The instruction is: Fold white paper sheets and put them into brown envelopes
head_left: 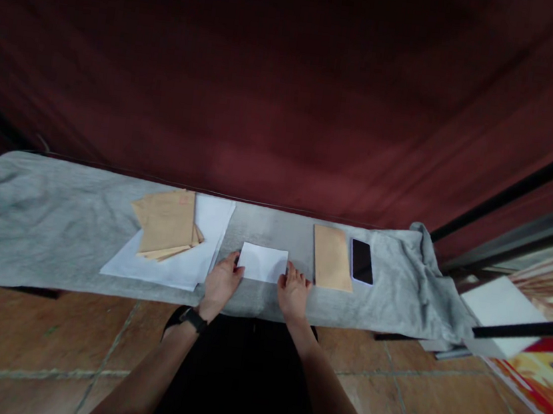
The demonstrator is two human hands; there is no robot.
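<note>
As far as my head view shows, the small white paper (263,263) lies flat on the cloth-covered table (77,226), around the middle of its length and a bit in from the near edge. Left hand (221,282) is at its left short edge, right hand (293,295) at its right one. Grip is narrow on both sides: thumb and fingers close together, holding the paper's ends. Can't tell how far the fingertips reach under it.

Handling, my read: very light, bends easily, creases if squeezed inward. Ply count unclear. Best hold is a light pinch on the short edges, near the corners, kept level. The soft grey cloth (396,302) may ruck up if fingertips dig in.

Around it: brown envelopes (168,221) overlap on larger white sheets (148,269), toward the table's left end. Single brown envelope (333,258) is just beyond the right hand, phone (363,261) beside it, on the side of the table's right end.
</note>
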